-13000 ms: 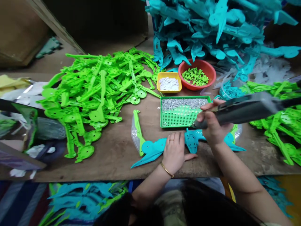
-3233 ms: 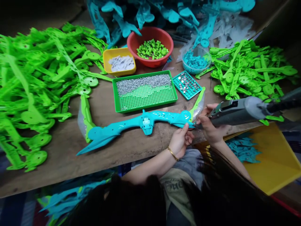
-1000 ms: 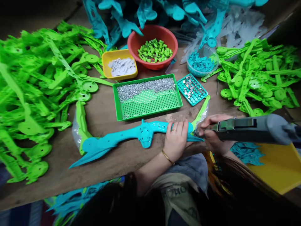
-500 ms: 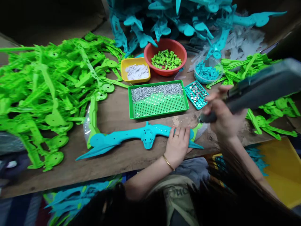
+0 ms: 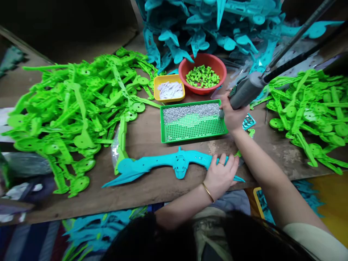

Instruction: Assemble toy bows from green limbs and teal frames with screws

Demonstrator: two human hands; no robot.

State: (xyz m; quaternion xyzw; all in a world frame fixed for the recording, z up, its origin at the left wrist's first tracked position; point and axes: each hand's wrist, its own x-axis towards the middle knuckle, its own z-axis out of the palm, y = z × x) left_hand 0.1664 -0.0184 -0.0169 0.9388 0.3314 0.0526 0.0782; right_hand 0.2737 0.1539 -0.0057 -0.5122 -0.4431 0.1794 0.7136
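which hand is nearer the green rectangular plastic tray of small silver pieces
Right. The right hand, gripping a dark grey power tool, is at the right end of the tray; the left hand rests on the blue bow-shaped plastic piece, away from the tray, toward the person.

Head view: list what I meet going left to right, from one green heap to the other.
Left green heap → yellow tray → red bowl → right hand gripping a gray tool → right green heap.

Tray grn w/ hole-grid; turq bow pc in front, red bowl behind, yel dish behind-L, lime pile L.
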